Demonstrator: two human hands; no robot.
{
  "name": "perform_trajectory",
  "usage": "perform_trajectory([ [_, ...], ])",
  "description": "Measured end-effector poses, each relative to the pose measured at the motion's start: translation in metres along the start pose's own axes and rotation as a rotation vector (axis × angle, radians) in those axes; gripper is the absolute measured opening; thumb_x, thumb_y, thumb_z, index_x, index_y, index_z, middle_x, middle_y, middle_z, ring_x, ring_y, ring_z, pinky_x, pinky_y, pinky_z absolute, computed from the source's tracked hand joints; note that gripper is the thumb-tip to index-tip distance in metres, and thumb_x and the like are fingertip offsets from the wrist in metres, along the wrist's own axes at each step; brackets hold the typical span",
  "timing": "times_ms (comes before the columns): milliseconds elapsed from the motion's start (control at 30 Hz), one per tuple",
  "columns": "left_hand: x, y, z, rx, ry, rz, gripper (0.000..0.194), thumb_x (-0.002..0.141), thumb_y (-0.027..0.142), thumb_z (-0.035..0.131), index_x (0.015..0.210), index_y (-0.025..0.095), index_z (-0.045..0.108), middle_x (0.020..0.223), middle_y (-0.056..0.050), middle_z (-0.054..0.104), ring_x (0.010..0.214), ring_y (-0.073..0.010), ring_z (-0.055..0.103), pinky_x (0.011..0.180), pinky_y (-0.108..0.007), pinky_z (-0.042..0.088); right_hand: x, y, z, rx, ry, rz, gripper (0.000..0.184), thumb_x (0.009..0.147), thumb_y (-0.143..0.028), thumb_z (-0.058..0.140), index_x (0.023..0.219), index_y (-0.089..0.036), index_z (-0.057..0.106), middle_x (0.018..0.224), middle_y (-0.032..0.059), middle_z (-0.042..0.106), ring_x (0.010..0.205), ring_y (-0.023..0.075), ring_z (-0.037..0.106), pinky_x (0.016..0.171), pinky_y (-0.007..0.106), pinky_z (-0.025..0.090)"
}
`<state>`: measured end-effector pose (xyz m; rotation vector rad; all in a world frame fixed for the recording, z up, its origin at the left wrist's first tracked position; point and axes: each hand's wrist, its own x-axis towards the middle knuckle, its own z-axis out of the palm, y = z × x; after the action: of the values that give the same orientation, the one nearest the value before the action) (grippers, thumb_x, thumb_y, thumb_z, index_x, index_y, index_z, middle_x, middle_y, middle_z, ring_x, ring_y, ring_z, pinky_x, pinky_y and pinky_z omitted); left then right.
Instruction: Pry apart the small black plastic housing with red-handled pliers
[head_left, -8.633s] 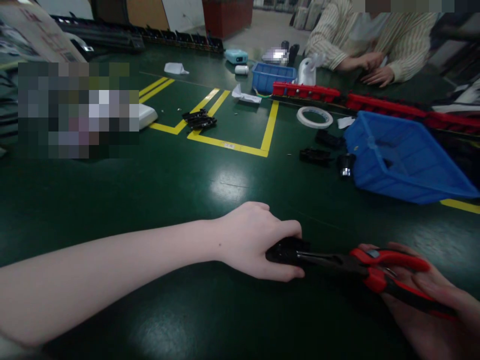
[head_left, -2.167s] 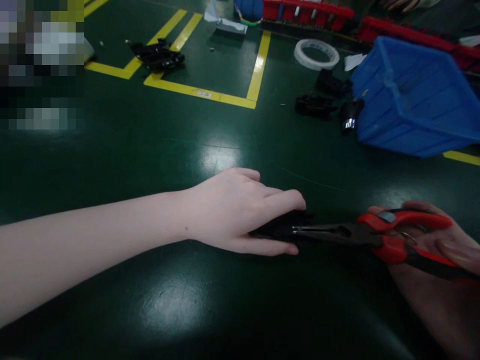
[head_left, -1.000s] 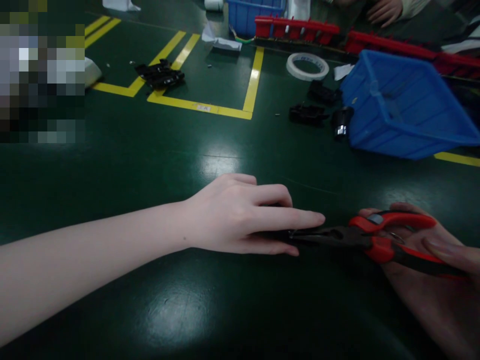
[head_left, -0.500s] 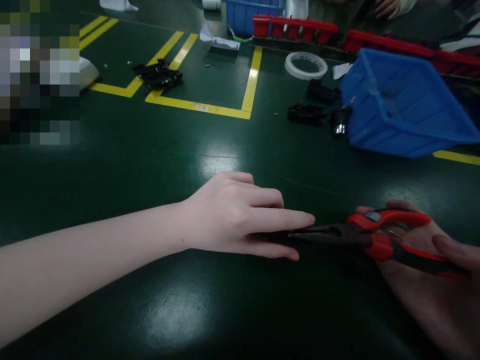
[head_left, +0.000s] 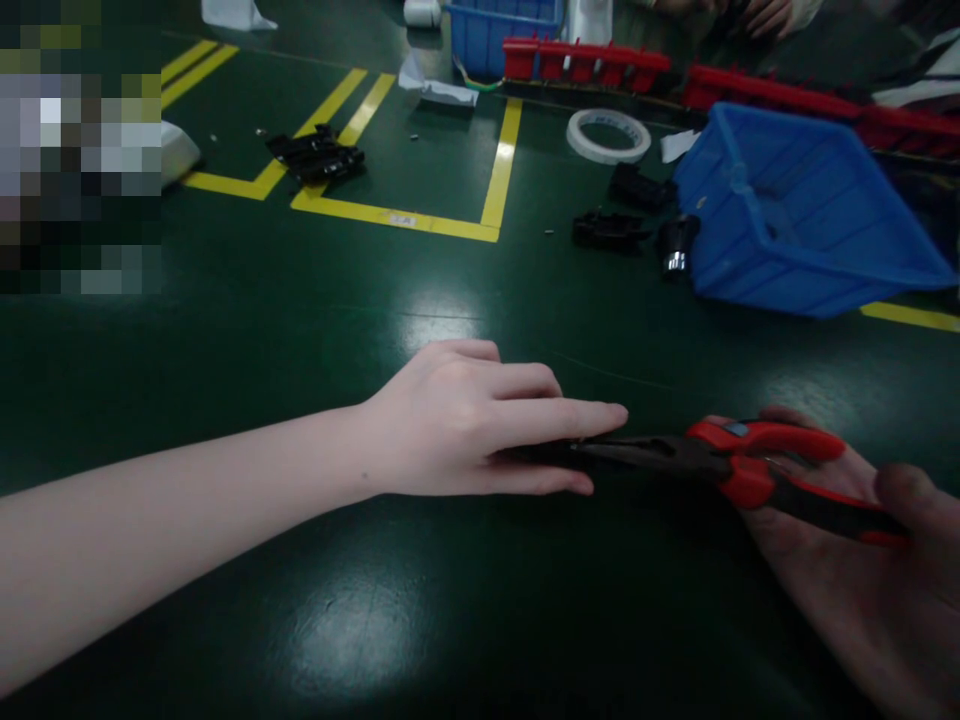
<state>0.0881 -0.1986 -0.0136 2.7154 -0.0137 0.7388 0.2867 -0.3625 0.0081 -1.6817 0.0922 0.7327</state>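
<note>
My left hand point(head_left: 469, 415) lies low over the green tabletop, its index finger stretched out and the other fingers curled. Between its index finger and thumb is a dark part point(head_left: 538, 453), mostly hidden beneath the hand. My right hand point(head_left: 840, 580) is closed around needle-nose pliers point(head_left: 799, 440) with red and black handles. The jaws point left, and their tips meet a small shiny bit at the end of the dark part. What exactly the jaws grip is too small to make out.
A blue bin point(head_left: 817, 220) stands tilted at the right. Near it are black plastic parts point(head_left: 611, 230), a black-and-chrome cylinder point(head_left: 677, 247) and a tape roll point(head_left: 607, 137). More black parts point(head_left: 315, 157) lie at the left. Red racks point(head_left: 585, 62) run along the back, near another person's hands point(head_left: 765, 15).
The pliers and my right hand have shifted slightly left and up, with the handles a little more closed. My left hand has barely moved. The background has shifted slightly with the camera.
</note>
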Motion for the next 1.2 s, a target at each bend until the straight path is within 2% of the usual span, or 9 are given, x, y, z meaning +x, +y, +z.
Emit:
perform_trajectory([
  [267,0.002,0.001,-0.002,-0.012,-0.005,-0.012,0.043,0.094,0.045,0.050,0.127,0.017,0.053,0.097,-0.002,0.070,0.076,-0.0107,0.065,0.063,-0.024,0.044,0.003,0.002,-0.011,-0.060,-0.071,-0.093,0.053,0.039,-0.046,0.082,0.088,-0.027,0.073,0.098,0.0012,0.073,0.086,0.0207,0.070,0.071,0.022,0.058],
  [400,0.002,0.000,-0.001,-0.015,-0.023,-0.005,0.046,0.094,0.046,0.050,0.127,0.014,0.051,0.100,-0.003,0.070,0.077,-0.0109,0.064,0.062,-0.024,0.043,0.002,0.002,-0.009,-0.073,-0.062,-0.097,0.054,0.033,-0.041,0.084,0.084,-0.029,0.072,0.091,-0.0015,0.073,0.078,0.0170,0.070,0.064,0.016,0.056],
  [533,0.002,0.000,0.000,0.025,-0.082,-0.009,0.050,0.095,0.048,0.047,0.130,0.013,0.047,0.099,-0.003,0.070,0.075,-0.0115,0.063,0.061,-0.025,0.041,-0.001,0.003,-0.004,-0.102,-0.064,-0.091,0.057,0.025,-0.039,0.084,0.080,-0.028,0.072,0.086,0.0008,0.074,0.069,0.0180,0.069,0.059,0.019,0.057],
  [733,0.005,0.001,0.000,0.035,-0.139,0.038,0.046,0.093,0.045,0.052,0.124,0.011,0.052,0.096,-0.004,0.067,0.075,-0.0124,0.061,0.058,-0.025,0.040,-0.001,0.007,-0.005,-0.158,-0.194,-0.153,0.050,0.038,-0.042,0.081,0.084,-0.028,0.071,0.090,0.0047,0.074,0.074,0.0229,0.071,0.061,0.028,0.059],
  [933,0.007,0.001,-0.002,-0.074,-0.135,0.013,0.042,0.089,0.045,0.059,0.115,0.013,0.056,0.097,-0.002,0.067,0.073,-0.0113,0.060,0.059,-0.024,0.041,-0.001,0.006,-0.004,-0.127,-0.159,-0.116,0.052,0.036,-0.039,0.081,0.085,-0.026,0.072,0.094,0.0051,0.074,0.077,0.0236,0.071,0.063,0.027,0.059],
  [1200,0.006,0.001,-0.003,-0.100,-0.117,0.010,0.042,0.090,0.042,0.058,0.119,0.012,0.053,0.101,-0.003,0.067,0.077,-0.0114,0.061,0.060,-0.023,0.041,-0.002,-0.001,0.001,-0.042,-0.075,-0.036,0.051,0.026,-0.038,0.084,0.074,-0.025,0.071,0.088,0.0028,0.074,0.081,0.0235,0.070,0.061,0.023,0.059],
])
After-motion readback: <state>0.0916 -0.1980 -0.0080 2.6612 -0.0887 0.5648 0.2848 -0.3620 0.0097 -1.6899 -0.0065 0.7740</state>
